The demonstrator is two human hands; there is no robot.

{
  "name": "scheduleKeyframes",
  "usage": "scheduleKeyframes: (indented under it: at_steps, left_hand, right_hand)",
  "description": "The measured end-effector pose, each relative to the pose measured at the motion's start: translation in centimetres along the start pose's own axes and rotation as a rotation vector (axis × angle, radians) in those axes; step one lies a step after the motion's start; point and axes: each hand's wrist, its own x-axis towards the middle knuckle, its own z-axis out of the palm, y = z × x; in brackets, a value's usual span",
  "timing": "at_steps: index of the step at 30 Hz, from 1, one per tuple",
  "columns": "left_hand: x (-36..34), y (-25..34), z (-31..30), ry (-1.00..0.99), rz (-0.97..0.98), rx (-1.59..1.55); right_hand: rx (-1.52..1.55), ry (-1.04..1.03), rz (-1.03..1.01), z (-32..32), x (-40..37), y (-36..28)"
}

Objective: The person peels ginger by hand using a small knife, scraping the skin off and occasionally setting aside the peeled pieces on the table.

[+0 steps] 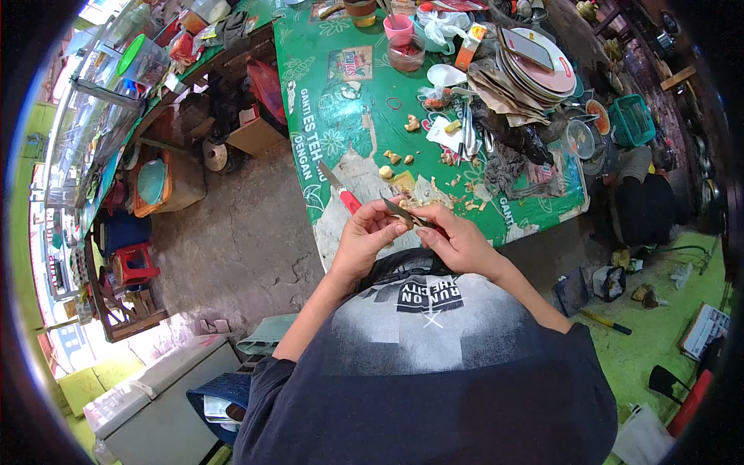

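Observation:
At the near edge of the table, my left hand (373, 232) pinches a small piece, mostly hidden by the fingers, that looks like ginger. Closed around a knife (397, 209) is my right hand (459, 239); its dark blade points up and left, close to the left fingertips. A second knife (349, 202) with a red handle lies on the table just left of my hands. Beyond the hands are pale peelings (434, 192), a peeled piece (386, 172) and a knobbly ginger root (412, 122).
The green printed cloth (325, 93) covers the table. Stacked plates with a phone (527, 48) on top, brown paper, a white spoon (446, 76), a jar (406, 54) and a pink cup (398, 28) stand farther back. A grey rag (508, 172) lies at the right.

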Motion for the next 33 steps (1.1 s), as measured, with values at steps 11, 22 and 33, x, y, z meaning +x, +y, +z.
scheduleKeyframes:
  at_steps: [11,22,33]
  left_hand:
    - [0.1,-0.7,0.3,-0.011,-0.028,-0.180]
    - [-0.3,-0.1,0.7,-0.073,-0.109,-0.220]
    - [0.6,0.3,1.1,0.019,-0.060,-0.283]
  right_hand:
    - [0.185,-0.013,0.053,-0.1,-0.1,0.2]
    - [0.001,0.051,0.001,0.2,0.2,1.1]
    - [0.521,0.038,0.185,-1.2,1.6,1.1]
